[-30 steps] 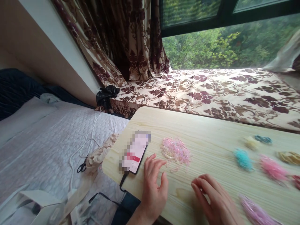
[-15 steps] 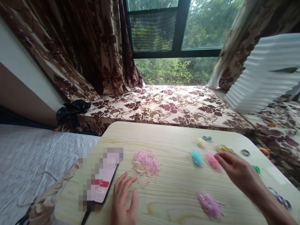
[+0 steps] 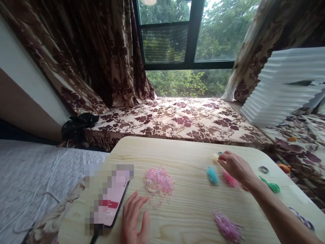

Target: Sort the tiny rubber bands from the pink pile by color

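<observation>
My left hand point(image 3: 135, 218) rests on the table with its fingers apart and nothing in them. It lies between the phone point(image 3: 113, 203) and a loose heap of pink and cream thin strands point(image 3: 159, 181). At the far right, my right hand point(image 3: 235, 166) reaches over the table, fingertips bent together at a small pale yellow bundle point(image 3: 215, 158). Whatever they pinch is hidden. Below this hand lie a turquoise bundle point(image 3: 212, 175) and a partly covered bright pink bundle point(image 3: 230, 179). A lilac bundle point(image 3: 228, 227) sits nearer to me.
The wooden table point(image 3: 182, 206) also bears a dark ring point(image 3: 263, 169), a green looped bundle point(image 3: 273, 186) and purple-grey rings point(image 3: 304, 222) at the right. A cable runs from the phone. Behind stands a flower-patterned window seat point(image 3: 177, 118); white foam sheeting point(image 3: 286, 88) is at right.
My right hand has moved left and away from me, from beside the bright pink bundle to the pale yellow one. My left hand has stayed in place. The view has tilted slightly up.
</observation>
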`<state>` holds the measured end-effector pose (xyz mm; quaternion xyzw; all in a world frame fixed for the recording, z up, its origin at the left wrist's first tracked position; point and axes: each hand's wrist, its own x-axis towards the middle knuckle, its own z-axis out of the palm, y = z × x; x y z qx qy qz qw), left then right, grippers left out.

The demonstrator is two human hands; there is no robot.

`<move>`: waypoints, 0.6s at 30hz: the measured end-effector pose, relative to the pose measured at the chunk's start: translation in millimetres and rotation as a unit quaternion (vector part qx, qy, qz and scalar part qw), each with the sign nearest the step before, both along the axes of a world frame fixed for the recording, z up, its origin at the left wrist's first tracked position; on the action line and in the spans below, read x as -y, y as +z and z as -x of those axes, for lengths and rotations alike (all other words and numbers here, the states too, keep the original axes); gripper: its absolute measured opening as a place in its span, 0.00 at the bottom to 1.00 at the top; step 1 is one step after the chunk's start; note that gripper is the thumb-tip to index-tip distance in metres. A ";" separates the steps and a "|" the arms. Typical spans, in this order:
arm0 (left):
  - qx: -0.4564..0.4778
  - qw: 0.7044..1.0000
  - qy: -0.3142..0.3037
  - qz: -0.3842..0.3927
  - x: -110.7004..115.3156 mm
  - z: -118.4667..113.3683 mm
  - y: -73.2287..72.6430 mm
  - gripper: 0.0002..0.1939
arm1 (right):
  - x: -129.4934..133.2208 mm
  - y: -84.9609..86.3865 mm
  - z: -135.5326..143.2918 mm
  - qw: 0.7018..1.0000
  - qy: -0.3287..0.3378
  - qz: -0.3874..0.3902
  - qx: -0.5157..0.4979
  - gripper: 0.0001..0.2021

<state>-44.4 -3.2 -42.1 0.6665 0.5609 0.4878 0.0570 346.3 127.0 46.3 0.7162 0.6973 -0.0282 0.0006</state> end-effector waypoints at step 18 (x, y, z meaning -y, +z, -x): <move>-0.039 0.998 -0.033 0.032 2.1 0.8 16.5 0.13 | 120.6 31.8 19.2 0.973 0.040 -0.180 -0.139 0.22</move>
